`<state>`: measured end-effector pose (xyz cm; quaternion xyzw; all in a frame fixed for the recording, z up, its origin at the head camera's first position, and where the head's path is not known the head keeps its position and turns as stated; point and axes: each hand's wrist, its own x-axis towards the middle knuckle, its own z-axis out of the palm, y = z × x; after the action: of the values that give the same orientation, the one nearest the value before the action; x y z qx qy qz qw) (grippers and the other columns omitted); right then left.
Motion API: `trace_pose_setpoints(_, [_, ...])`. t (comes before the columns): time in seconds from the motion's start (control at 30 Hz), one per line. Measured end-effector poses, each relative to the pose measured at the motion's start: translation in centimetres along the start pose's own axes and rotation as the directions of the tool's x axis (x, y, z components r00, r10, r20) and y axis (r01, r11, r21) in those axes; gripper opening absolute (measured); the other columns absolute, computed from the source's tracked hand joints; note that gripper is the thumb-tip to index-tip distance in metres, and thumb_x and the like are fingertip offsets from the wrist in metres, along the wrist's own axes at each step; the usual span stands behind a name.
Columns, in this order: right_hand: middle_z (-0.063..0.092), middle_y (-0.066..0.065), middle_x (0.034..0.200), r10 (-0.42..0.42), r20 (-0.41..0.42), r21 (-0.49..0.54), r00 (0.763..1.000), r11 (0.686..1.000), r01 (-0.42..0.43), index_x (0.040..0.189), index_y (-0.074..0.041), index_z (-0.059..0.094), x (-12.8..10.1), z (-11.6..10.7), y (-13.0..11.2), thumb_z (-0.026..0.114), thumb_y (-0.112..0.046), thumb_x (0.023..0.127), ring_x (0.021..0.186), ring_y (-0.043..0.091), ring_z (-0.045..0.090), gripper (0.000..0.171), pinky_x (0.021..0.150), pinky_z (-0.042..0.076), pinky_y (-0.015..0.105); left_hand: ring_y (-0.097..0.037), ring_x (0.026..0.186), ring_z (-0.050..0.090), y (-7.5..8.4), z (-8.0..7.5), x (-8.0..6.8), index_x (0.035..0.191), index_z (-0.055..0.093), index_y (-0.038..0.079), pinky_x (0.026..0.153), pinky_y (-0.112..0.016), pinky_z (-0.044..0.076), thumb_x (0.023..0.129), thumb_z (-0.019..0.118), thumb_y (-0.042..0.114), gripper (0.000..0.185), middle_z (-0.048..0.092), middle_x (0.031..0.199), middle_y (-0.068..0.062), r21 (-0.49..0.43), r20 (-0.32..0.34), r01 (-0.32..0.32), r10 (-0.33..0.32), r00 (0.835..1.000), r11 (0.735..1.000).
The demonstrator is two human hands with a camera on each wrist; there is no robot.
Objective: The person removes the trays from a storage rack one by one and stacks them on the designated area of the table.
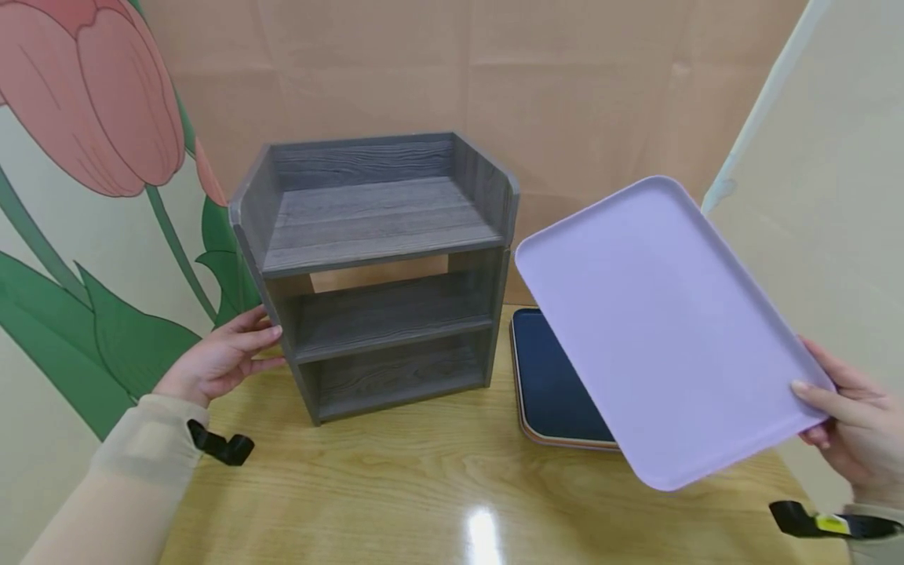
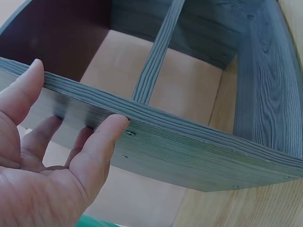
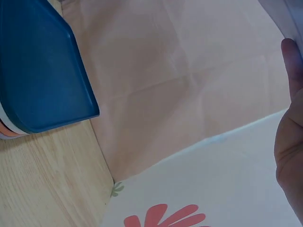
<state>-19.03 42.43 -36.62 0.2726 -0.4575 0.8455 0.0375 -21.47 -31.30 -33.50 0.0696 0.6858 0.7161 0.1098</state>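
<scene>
A grey wood-grain shelf unit (image 1: 395,345) with an upper tray-like top and two lower levels stands on the table. My left hand (image 1: 229,353) touches its left side panel, fingers extended along the outer face; in the left wrist view the fingertips (image 2: 116,124) rest against the panel near its front edge. My right hand (image 1: 851,408) grips a lavender rectangular tray (image 1: 664,329) by its lower right corner, thumb on the upper face and fingers beneath. The tray is raised and tilted, partly covering a stack of trays with a dark blue tray (image 1: 558,384) on top.
The wooden table (image 1: 395,486) stretches in front of the shelf. Behind stands a pinkish-tan covered wall (image 1: 565,94). A pale wall with a painted tulip (image 1: 92,94) is close on the left, and another pale wall (image 1: 826,196) rises on the right.
</scene>
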Motion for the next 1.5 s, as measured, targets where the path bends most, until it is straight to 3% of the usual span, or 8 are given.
trace_pose_setpoints(0.33, [0.067,0.025,0.102,-0.001,-0.055,0.094,0.998,0.996,0.006,0.145,-0.001,0.04,0.3,0.2,0.7,0.018,0.022,0.095,0.041,0.022,0.045,0.059,0.037,0.012,0.026,-0.011,0.111,0.055,0.1,0.0,0.0,0.155,0.002,0.009,0.089,-0.032,0.052,0.101,0.051,0.015,0.073,0.019,0.146,-0.017,-0.002,-0.003,0.003,-0.003,1.0,1.0])
trace_pose_setpoints(0.57, [0.066,0.024,0.108,0.063,-0.106,0.137,0.992,0.989,-0.048,0.142,-0.003,0.046,0.6,0.0,1.4,0.021,0.02,0.096,0.046,0.025,0.056,0.057,0.035,0.04,0.028,-0.011,0.11,0.055,0.1,0.0,0.0,0.155,0.002,0.008,0.089,-0.032,0.052,0.101,0.051,0.015,0.074,0.021,0.145,-0.016,-0.003,-0.007,0.009,-0.009,1.0,1.0])
trace_pose_setpoints(0.67, [0.059,0.003,0.126,0.069,-0.144,0.117,0.987,0.992,-0.053,0.142,-0.007,0.048,0.7,-0.2,2.0,0.024,0.02,0.096,0.051,0.02,0.053,0.058,0.036,0.038,0.025,-0.011,0.11,0.055,0.1,0.0,0.0,0.155,0.002,0.008,0.089,-0.032,0.052,0.101,0.052,0.015,0.074,0.021,0.144,-0.016,-0.001,-0.009,0.01,-0.01,1.0,1.0])
trace_pose_setpoints(0.8, [0.054,-0.003,0.127,0.087,-0.201,0.133,0.976,0.989,-0.061,0.138,-0.009,0.054,0.8,0.0,2.7,0.029,0.02,0.095,0.06,0.021,0.058,0.057,0.037,0.032,0.023,-0.013,0.112,0.054,0.1,0.0,0.0,0.155,0.002,0.008,0.089,-0.032,0.052,0.101,0.051,0.015,0.074,0.023,0.144,-0.016,0.003,-0.005,0.005,-0.005,1.0,1.0])
trace_pose_setpoints(0.9, [0.063,0.006,0.116,0.137,-0.231,0.157,0.963,0.982,-0.102,0.136,-0.012,0.057,0.9,0.2,2.9,0.031,0.019,0.096,0.062,0.023,0.06,0.057,0.038,0.031,0.023,-0.014,0.113,0.053,0.0,0.0,0.0,0.155,0.003,0.008,0.09,-0.033,0.052,0.101,0.051,0.015,0.073,0.026,0.141,-0.014,-0.002,0.001,-0.002,0.002,1.0,1.0])
trace_pose_setpoints(1.17, [0.067,0.004,0.109,0.254,-0.288,0.147,0.923,0.965,-0.219,0.128,-0.017,0.065,1.0,1.0,3.5,0.036,0.017,0.096,0.057,0.02,0.056,0.054,0.04,0.032,0.024,-0.013,0.112,0.055,-0.1,0.0,0.0,0.155,0.006,0.007,0.09,-0.033,0.052,0.101,0.052,0.014,0.071,0.033,0.136,-0.01,-0.03,0.011,-0.01,0.01,1.0,0.999])
trace_pose_setpoints(1.33, [0.067,0.002,0.107,0.286,-0.326,0.135,0.901,0.958,-0.255,0.128,-0.022,0.064,1.0,1.4,4.0,0.041,0.014,0.096,0.056,0.019,0.053,0.054,0.042,0.033,0.024,-0.013,0.112,0.054,-0.1,0.0,-0.1,0.155,0.003,0.007,0.09,-0.033,0.052,0.101,0.052,0.015,0.073,0.028,0.14,-0.012,-0.022,0.006,-0.006,0.006,1.0,1.0])
trace_pose_setpoints(1.5, [0.066,-0.001,0.109,0.292,-0.327,0.111,0.899,0.956,-0.271,0.133,-0.024,0.06,1.0,1.7,4.5,0.041,0.012,0.097,0.059,0.019,0.053,0.054,0.042,0.03,0.024,-0.013,0.112,0.054,-0.1,0.0,-0.1,0.155,0.002,0.007,0.09,-0.033,0.052,0.101,0.051,0.014,0.073,0.028,0.14,-0.013,-0.017,0.008,-0.008,0.009,1.0,1.0])
